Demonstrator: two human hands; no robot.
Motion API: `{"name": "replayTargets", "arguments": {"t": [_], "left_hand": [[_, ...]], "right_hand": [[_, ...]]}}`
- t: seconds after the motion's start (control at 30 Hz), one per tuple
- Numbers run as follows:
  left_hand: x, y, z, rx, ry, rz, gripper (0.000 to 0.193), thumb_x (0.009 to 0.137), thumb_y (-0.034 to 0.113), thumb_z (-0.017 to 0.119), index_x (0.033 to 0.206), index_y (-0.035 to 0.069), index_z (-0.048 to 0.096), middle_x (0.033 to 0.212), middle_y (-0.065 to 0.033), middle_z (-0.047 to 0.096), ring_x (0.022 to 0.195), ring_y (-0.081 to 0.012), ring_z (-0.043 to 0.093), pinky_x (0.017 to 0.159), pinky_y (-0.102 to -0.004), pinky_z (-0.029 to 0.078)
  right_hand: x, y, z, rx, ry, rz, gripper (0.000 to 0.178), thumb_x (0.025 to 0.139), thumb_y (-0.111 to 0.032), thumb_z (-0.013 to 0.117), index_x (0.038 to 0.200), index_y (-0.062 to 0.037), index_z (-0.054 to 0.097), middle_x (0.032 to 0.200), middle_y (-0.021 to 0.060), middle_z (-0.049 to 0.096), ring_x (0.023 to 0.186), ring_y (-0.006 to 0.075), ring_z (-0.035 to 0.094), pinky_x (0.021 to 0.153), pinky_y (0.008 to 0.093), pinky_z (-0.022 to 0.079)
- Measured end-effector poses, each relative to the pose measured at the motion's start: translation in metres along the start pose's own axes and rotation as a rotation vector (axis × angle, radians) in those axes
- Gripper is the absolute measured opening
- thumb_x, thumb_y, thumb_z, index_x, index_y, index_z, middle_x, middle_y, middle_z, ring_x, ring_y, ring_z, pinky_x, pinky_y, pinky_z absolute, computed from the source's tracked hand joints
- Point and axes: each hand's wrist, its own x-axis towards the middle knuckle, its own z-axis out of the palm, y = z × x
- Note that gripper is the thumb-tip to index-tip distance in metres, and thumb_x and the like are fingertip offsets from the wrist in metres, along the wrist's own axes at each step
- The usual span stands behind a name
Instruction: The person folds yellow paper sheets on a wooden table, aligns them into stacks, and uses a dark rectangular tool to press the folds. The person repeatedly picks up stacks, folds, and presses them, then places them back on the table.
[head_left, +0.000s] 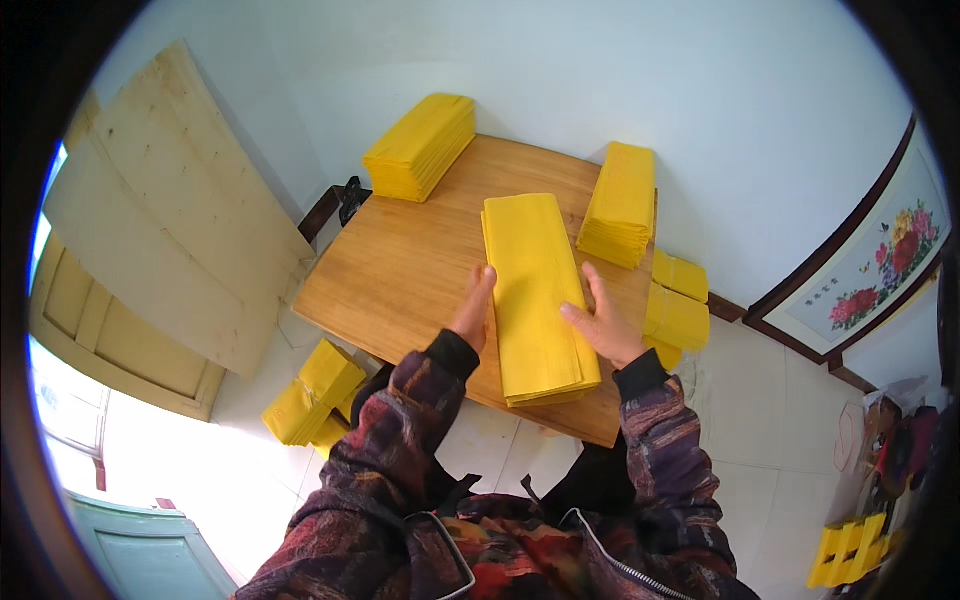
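Wooden table (400, 265) is bearing yellow stack (535, 290) | left hand (474, 308) flanking stack's left, right hand (612, 330) its right, thumb overlapping — fingers open, seemingly gripping nothing | even pressure should be squaring edges

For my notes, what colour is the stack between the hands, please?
The stack is bright yellow, clearest in the head view.

Yellow sheets (535, 290): folded, stacked, long
Lower edges (556, 396): slightly uneven
Lie: lengthwise, top leaning left
Place: frame centre

The table (390, 260) bears a near yellow stack (535, 300) and two farther piles (419, 148).
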Motion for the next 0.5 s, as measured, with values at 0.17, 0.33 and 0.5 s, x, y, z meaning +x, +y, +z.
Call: {"name": "replayTargets", "arguments": {"t": [0.17,0.33,0.5], "left_hand": [[0.033,0.022,0.005,-0.017,-0.073,0.141,0.06,0.094,0.045,0.042,0.139,0.008,0.027,0.136,-0.0072,0.038,0.123,-0.0189,0.039,0.095,-0.0273,0.038],[0.024,0.017,0.012,-0.138,-0.046,0.142,0.048,0.097,0.034,0.038,0.129,-0.002,0.039,0.123,-0.0095,0.048,0.11,-0.0174,0.049,0.091,-0.027,0.041],[0.016,0.011,0.015,0.017,0.036,0.207,0.041,0.098,0.028,0.037,0.127,-0.001,0.04,0.12,-0.0099,0.049,0.109,-0.019,0.05,0.092,-0.0289,0.042]], "right_hand": [[0.032,-0.019,-0.012,-0.241,0.019,-0.041,0.078,0.087,-0.035,0.057,0.138,0.0078,0.018,0.142,0.0258,0.024,0.134,0.0328,0.024,0.109,0.0344,0.021],[0.05,-0.026,0.0,-0.141,0.012,0.093,0.061,0.089,-0.028,0.056,0.13,0.0108,0.033,0.133,0.0239,0.041,0.121,0.0283,0.043,0.098,0.0315,0.036],[0.042,-0.02,0.012,-0.248,0.123,-0.036,0.05,0.084,-0.023,0.058,0.119,0.0107,0.044,0.125,0.0254,0.046,0.115,0.0334,0.046,0.096,0.0352,0.037]]}}
